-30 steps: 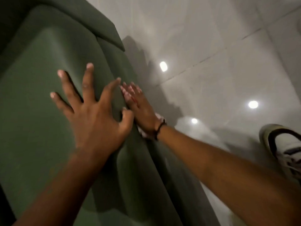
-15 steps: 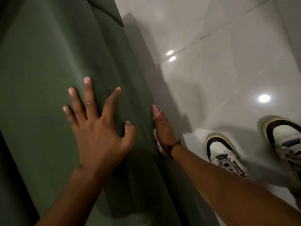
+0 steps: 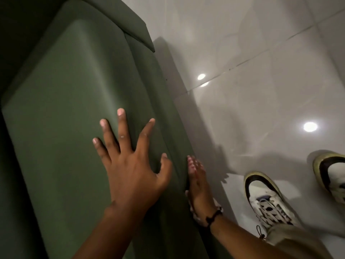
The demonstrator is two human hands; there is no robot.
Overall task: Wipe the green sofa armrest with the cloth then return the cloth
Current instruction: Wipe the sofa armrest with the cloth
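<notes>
The cloth (image 3: 194, 212) is mostly hidden, just pale edges poking out under the right hand (image 3: 198, 186), which presses it flat-fingered against the outer side of the green sofa armrest (image 3: 74, 109). The left hand (image 3: 130, 165) is splayed open on top of the armrest, holding nothing. White sneakers (image 3: 265, 199) stand on the glossy tile floor (image 3: 261, 90); no readable branding, and one is cut off at the frame edge.
</notes>
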